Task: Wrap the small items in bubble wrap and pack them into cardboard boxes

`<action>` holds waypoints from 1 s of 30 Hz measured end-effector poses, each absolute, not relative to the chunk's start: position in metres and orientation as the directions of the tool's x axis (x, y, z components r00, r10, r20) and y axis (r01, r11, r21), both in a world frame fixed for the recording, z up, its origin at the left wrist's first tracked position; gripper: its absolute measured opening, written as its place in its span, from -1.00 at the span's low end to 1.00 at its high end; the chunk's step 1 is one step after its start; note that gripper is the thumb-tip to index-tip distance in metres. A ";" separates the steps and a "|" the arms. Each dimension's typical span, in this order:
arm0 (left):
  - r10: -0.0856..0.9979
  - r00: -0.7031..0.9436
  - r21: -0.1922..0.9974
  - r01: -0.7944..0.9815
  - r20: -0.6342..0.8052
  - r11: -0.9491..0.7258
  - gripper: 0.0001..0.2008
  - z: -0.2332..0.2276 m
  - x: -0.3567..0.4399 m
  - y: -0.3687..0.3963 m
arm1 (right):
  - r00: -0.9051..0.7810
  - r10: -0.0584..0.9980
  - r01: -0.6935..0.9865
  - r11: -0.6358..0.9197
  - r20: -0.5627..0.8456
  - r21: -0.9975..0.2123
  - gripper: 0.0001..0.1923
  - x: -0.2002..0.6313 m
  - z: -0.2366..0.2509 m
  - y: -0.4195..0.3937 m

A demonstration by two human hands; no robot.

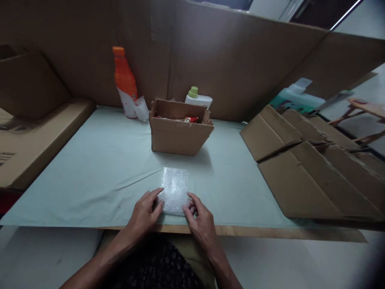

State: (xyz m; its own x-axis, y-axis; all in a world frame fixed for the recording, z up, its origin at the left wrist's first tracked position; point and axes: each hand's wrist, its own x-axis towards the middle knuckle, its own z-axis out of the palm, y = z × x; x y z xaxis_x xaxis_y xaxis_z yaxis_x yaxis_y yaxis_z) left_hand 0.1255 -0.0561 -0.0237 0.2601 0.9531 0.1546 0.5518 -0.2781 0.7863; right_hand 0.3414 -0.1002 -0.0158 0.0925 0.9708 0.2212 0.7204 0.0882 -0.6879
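Observation:
A flat, clear bubble wrap piece (175,188) lies on the cloth close to the front edge of the table. Whether something is inside it I cannot make out. At its left side, my left hand (146,211) touches the edge, with thumb and index finger apart. My right hand (201,218) is at the lower right corner, its thumb on the wrap and its other fingers curled at the edge. Just beyond the wrap stands an open cardboard box (177,137) with red, shiny packets (191,119) showing inside.
Behind the box are an orange and white bottle (124,82) and a white bottle with a green cap (198,98). Cardboard boxes (300,180) line the right, near a bottle of green liquid (297,98). A large carton (45,136) flanks the left. Tall cardboard (240,60) walls the back.

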 end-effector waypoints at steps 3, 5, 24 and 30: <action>0.932 0.263 0.720 0.592 0.251 -0.361 -0.61 -0.030 0.131 -0.053 | 0.026 0.886 0.810 0.253 0.463 -0.530 -0.63 0.341 -0.005 -0.111; 0.919 0.288 0.689 0.609 0.270 -0.394 -0.61 -0.033 0.132 -0.051 | -0.142 0.857 0.832 0.375 0.496 -0.409 -0.67 0.338 0.003 -0.115; 0.915 0.368 0.754 0.552 0.163 -0.356 -0.69 -0.017 0.134 -0.049 | -0.199 0.893 0.848 0.363 0.403 -0.385 -0.74 0.334 0.013 -0.105; 0.964 0.200 0.835 0.490 0.173 -0.251 -0.63 -0.015 0.139 -0.043 | -0.222 0.930 0.857 0.329 0.292 -0.397 -0.66 0.330 0.001 -0.095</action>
